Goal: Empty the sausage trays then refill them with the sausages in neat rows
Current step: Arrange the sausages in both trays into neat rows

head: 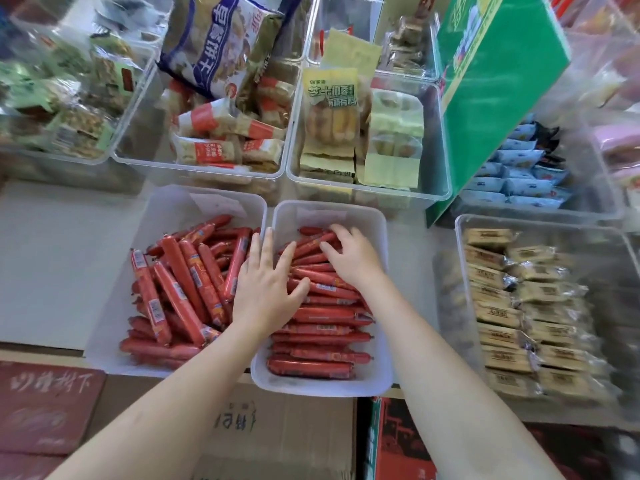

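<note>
Two translucent white trays stand side by side on the shelf. The left tray (114, 306) holds several red sausages (180, 289) lying mostly lengthwise in a loose heap. The right tray (381, 306) holds red sausages (322, 341) stacked crosswise in rows. My left hand (266, 289) reaches over the wall between the trays, fingers spread and resting on the right tray's sausages. My right hand (353, 254) lies on the far sausages of the right tray with its fingers bent over them.
Clear bins of wrapped snacks stand behind the trays (221, 140) (363, 133). A bin of beige wrapped bars (519, 313) sits to the right. A green carton (491, 81) leans at the back right. Cardboard boxes (277, 427) lie below the shelf edge.
</note>
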### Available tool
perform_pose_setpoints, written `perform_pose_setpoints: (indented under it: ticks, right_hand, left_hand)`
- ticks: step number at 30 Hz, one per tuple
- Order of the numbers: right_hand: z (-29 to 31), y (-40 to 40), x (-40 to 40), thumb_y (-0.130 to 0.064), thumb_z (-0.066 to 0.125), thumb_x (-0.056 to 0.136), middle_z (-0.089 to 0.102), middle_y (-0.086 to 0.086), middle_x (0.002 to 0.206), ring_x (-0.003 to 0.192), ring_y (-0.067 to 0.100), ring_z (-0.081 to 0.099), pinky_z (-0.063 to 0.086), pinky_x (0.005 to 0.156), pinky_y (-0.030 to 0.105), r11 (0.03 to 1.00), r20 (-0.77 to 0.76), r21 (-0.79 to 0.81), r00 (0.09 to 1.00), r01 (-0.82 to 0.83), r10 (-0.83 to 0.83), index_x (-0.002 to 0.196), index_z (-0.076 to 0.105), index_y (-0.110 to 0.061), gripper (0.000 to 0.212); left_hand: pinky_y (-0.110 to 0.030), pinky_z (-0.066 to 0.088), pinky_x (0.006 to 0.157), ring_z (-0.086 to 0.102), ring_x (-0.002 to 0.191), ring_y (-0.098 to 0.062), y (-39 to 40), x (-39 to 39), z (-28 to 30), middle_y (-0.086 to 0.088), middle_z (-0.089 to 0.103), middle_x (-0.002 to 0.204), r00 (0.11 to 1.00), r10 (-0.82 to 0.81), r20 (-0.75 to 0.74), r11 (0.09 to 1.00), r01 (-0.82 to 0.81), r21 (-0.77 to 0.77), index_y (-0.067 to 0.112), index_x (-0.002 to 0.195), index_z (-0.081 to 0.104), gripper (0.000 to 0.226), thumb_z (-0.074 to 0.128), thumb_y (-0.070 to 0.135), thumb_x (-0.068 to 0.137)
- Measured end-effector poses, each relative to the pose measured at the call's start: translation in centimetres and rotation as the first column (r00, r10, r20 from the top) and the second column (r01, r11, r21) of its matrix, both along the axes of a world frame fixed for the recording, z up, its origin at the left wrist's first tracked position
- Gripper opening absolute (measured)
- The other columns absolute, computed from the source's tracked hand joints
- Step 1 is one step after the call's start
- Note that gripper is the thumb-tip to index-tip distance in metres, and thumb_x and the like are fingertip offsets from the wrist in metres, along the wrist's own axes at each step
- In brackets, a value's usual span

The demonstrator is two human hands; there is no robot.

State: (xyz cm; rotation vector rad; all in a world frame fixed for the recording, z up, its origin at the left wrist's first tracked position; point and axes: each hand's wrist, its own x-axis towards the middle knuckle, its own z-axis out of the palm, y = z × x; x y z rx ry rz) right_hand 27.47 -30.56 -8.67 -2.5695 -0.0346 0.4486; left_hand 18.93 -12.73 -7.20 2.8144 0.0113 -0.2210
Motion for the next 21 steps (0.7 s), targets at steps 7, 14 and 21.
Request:
perform_pose_setpoints:
  ticks: [7, 14, 21]
  right_hand:
    - [1.4, 0.3, 0.1, -0.059, 0.051, 0.091, 0.065, 0.007, 0.119, 0.112, 0.029, 0.059, 0.049, 0.094, 0.043, 0.998, -0.095, 0.028, 0.994, 0.063, -0.060, 0.131, 0.050, -0.021, 0.055]
    - [2.4, -0.3, -2.2, -0.051, 0.047, 0.098, 0.057, 0.003, 0.093, 0.097, 0.024, 0.057, 0.045, 0.089, 0.040, 0.997, -0.089, -0.024, 0.994, -0.071, 0.069, 0.063, 0.062, -0.026, 0.046]
    - [1.9, 2.0, 0.8, -0.010, 0.065, 0.089, 0.060, 0.001, 0.117, 0.111, 0.015, 0.057, 0.044, 0.091, 0.022, 0.758, -0.145, 0.451, 0.876, 0.472, -0.459, 0.130, 0.055, -0.009, 0.042]
  left_hand:
    - [-0.048, 0.020, 0.120, -0.019, 0.152, -0.026, -0.2, 0.0, 0.2, 0.007, -0.014, 0.166, 0.999, -0.022, -0.024, 1.000, 0.022, -0.012, 0.037, 0.159, 0.008, 0.075, 0.033, 0.067, 0.094]
    - [-0.049, 0.014, 0.121, -0.019, 0.151, -0.028, -0.3, 0.1, 0.8, 0.011, 0.033, 0.159, 0.997, -0.045, -0.070, 0.999, 0.045, 0.004, 0.040, 0.152, 0.035, 0.067, 0.032, 0.071, 0.093]
    - [-0.052, 0.022, 0.118, -0.012, 0.152, -0.033, -0.2, 0.0, 0.1, 0.014, 0.056, 0.138, 0.999, -0.043, -0.010, 0.999, 0.043, 0.003, 0.038, 0.141, 0.053, 0.070, 0.030, 0.074, 0.085]
